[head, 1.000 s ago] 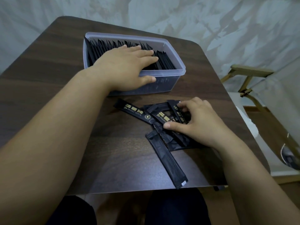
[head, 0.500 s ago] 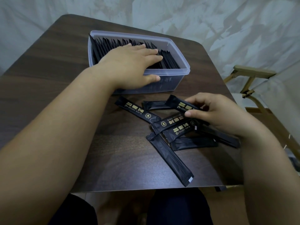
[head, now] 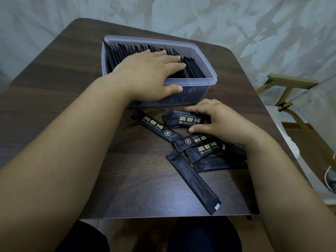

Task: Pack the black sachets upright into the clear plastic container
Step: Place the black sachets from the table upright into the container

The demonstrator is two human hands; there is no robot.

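Observation:
The clear plastic container (head: 205, 57) stands at the far middle of the table, packed with several black sachets (head: 192, 69) standing upright. My left hand (head: 149, 73) lies flat on top of those sachets, thumb against the container's near wall. In front of the container several loose black sachets (head: 192, 182) with gold print lie scattered flat. My right hand (head: 218, 120) pinches a small stack of sachets (head: 181, 120) between fingers and thumb, just above the table and near the container's front wall.
The dark wood table (head: 54, 99) ends close to my lap at the near edge. A wooden folding chair frame (head: 289, 88) stands to the right, beyond the table's edge. Pale fabric hangs behind the table.
My right hand gathered sachets from the loose pile and carried them up and left toward the container. My left hand stayed pressed on the packed sachets.

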